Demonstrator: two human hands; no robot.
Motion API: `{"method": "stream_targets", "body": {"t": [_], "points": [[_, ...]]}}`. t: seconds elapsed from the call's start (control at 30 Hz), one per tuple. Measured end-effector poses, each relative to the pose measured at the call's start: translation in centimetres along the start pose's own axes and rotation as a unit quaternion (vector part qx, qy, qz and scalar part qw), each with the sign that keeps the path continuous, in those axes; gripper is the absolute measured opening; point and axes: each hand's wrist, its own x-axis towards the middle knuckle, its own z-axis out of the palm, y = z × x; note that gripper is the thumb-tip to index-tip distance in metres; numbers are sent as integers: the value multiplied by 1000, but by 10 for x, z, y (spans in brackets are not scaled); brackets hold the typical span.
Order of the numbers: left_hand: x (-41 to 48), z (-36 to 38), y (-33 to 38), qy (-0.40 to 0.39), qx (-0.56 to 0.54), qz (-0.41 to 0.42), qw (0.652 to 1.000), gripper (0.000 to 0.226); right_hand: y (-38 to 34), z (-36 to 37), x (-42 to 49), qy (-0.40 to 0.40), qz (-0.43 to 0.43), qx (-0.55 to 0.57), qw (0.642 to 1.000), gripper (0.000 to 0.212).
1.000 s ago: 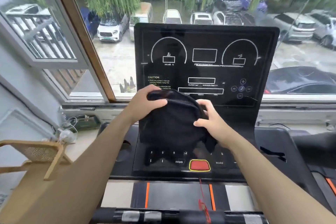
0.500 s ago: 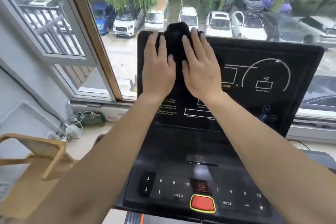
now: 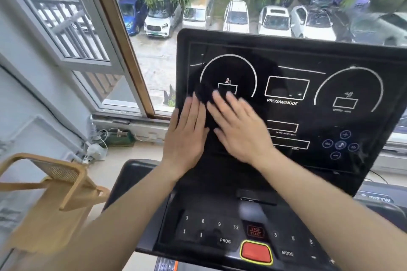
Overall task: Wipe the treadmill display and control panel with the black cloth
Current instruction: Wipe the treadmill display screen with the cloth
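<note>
The treadmill's black display (image 3: pixel 288 90) stands upright in front of me, with white dial outlines and a PROGAM/MODE box. Below it lies the control panel (image 3: pixel 220 231) with number keys and a red stop button (image 3: pixel 256 252). The black cloth (image 3: pixel 206 100) is pressed flat on the display's lower left, under the left dial. My left hand (image 3: pixel 187 136) and my right hand (image 3: pixel 240 132) lie side by side on the cloth, palms down and fingers spread. Most of the cloth is hidden under them and blends with the dark screen.
A wooden chair (image 3: pixel 55 185) stands at the lower left, close to the treadmill. Behind the display is a window with a brown frame (image 3: pixel 123 46) over a car park. Cables and a green box (image 3: pixel 119 136) lie on the floor under the sill.
Both hands have slid the cloth down from the display's top left edge to its lower left area. A second ago they held the cloth bunched above the control panel.
</note>
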Motion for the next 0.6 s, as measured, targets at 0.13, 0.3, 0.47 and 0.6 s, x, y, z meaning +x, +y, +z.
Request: {"method": "stream_targets", "body": {"t": [0.13, 0.3, 0.47, 0.6], "points": [[90, -45, 1, 65, -55, -69, 994, 64, 46, -44, 70, 55, 53, -6, 997, 63], [55, -23, -6, 70, -52, -31, 996, 63, 8, -17, 45, 59, 83, 20, 995, 63], [-83, 25, -18, -75, -18, 7, 997, 60, -73, 34, -52, -44, 3, 36, 998, 70], [-56, 17, -10, -65, -4, 6, 998, 63, -42, 21, -31, -43, -35, 12, 998, 69]]}}
